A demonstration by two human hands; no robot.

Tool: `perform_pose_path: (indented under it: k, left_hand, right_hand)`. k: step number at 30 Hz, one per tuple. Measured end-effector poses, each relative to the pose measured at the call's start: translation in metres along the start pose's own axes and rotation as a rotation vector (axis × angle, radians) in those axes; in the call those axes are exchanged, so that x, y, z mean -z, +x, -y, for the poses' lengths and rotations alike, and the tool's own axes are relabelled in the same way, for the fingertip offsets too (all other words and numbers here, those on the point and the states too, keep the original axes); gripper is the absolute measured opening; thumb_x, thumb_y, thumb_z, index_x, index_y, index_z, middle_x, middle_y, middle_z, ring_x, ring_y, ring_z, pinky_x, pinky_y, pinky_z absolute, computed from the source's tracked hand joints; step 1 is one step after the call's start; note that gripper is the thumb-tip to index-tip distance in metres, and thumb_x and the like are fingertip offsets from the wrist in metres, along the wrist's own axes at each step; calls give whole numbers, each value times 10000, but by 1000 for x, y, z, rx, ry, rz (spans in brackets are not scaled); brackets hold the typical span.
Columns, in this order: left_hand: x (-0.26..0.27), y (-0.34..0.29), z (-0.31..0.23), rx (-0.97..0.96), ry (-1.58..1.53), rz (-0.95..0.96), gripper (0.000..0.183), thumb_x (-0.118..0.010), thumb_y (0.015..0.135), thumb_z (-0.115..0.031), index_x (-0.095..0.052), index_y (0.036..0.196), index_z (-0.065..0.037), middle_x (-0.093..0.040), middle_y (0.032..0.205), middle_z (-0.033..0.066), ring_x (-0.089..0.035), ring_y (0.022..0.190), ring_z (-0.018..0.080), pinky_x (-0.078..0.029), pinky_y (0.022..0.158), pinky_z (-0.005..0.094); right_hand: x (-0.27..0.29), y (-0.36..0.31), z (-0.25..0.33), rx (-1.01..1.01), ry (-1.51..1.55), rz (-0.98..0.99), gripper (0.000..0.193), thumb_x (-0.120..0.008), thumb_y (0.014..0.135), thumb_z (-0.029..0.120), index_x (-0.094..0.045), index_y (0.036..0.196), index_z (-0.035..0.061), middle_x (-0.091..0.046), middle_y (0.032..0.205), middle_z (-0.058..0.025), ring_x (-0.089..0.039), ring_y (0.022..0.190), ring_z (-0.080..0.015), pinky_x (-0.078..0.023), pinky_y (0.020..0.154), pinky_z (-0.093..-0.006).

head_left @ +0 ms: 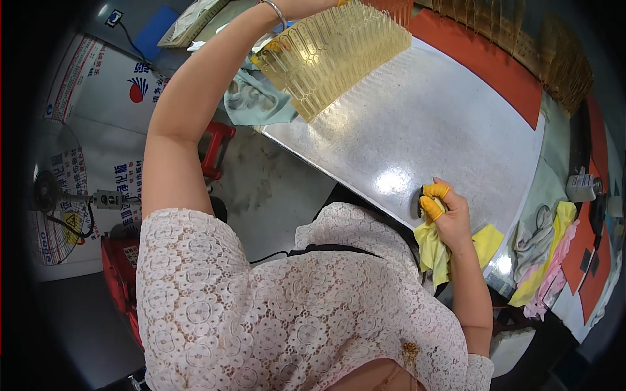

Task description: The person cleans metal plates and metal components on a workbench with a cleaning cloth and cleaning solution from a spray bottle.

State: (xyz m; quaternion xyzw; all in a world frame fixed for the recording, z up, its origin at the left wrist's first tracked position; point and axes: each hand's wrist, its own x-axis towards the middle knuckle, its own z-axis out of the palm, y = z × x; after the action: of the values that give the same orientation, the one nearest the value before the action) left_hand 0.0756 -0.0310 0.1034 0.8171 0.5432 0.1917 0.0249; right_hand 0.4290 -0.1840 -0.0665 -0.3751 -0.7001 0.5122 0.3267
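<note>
My left arm reaches to the far side of the table, and my left hand (pixel 312 6) is at the top of a thin gold sheet (pixel 345 52) with rows of long slots. Most of its fingers are cut off by the picture's edge, so their grip does not show. My right hand (pixel 451 215), with yellow finger covers, is closed by the table's near edge. A pale yellow cloth (pixel 432 254) hangs from it, and a small dark rounded piece (pixel 417 203) shows at its fingertips. Another bright yellow cloth (pixel 488 244) lies beside my right wrist.
The shiny grey tabletop (pixel 417 117) bears a red-brown sheet (pixel 482 58) along its far side. A stained green cloth (pixel 256 98) lies at its left corner. Coloured rags (pixel 544 254) hang at the right. A red stool (pixel 216 150) and a fan (pixel 55 208) stand at left.
</note>
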Motion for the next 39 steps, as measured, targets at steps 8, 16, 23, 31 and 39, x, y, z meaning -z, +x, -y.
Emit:
perform_pose_path:
  k: [8,16,23,31,39]
  left_hand:
    - [2,0,4,-8,-106,19,137,-523,768,-156,-512,716,-29,-485,599,50,-445,577,122,-380,540,278]
    - [1,-3,5,34,-46,22,168,-526,755,-179,-498,706,-20,-477,576,78,-445,562,135,-375,537,292]
    - [0,0,4,-63,-119,12,165,-521,762,-163,-483,678,-26,-437,538,52,-399,524,112,-347,492,286]
    - [-1,1,3,-76,-144,10,189,-530,769,-168,-480,660,-22,-408,526,47,-385,516,106,-335,481,278]
    - [-4,-2,-3,-112,-144,-50,175,-542,773,-157,-498,669,-23,-440,541,38,-401,531,103,-343,494,273]
  right_hand:
    - [0,-2,-1,12,-8,3,79,-623,731,82,-593,770,20,-583,638,-43,-536,589,-153,-319,962,-403]
    - [-1,1,1,42,-56,8,77,-628,728,80,-592,772,27,-595,658,-43,-550,606,-157,-326,955,-403]
    - [1,1,1,51,-55,3,92,-639,721,85,-593,775,27,-600,679,-45,-552,604,-163,-329,953,-406]
    - [2,0,1,58,-65,7,92,-642,718,85,-592,770,28,-605,689,-46,-559,615,-174,-338,943,-407]
    - [2,0,1,55,-86,5,87,-642,709,73,-592,763,27,-615,715,-55,-567,632,-188,-342,937,-411]
